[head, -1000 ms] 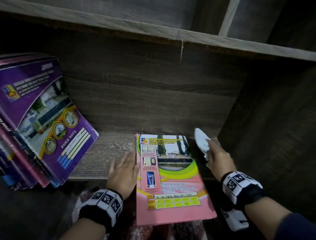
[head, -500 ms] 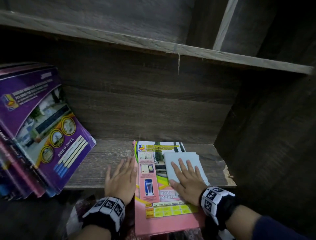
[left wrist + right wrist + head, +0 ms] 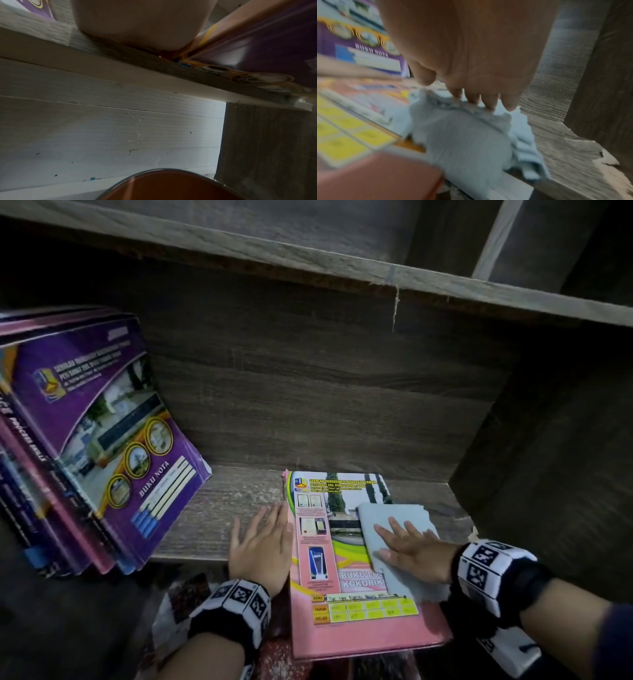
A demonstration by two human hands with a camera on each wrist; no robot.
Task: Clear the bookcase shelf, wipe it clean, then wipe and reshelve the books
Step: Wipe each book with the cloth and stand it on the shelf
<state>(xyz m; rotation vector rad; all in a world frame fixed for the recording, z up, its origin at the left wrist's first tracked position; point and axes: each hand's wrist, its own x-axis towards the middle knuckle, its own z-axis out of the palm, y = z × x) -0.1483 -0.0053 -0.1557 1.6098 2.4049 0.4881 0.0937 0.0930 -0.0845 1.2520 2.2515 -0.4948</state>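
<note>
Pink book (image 3: 359,587) lies flat, cover up, on the bookcase shelf (image 3: 222,501), its near end sticking out past the front edge; I've got my right hand (image 3: 414,549) flat on the pale cloth (image 3: 397,522) w/ fingers straight, pressing it onto the cover's right half. My left hand (image 3: 262,546) is open too, palm down on the shelf right at the book's left edge. Purple books (image 3: 102,440) lean in a stack at the shelf's left end, well apart from both hands.

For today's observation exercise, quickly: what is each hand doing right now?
Left hand: open, fingers flat on the shelf beside the pink book.
Right hand: open, pressing the cloth onto that book.
</note>
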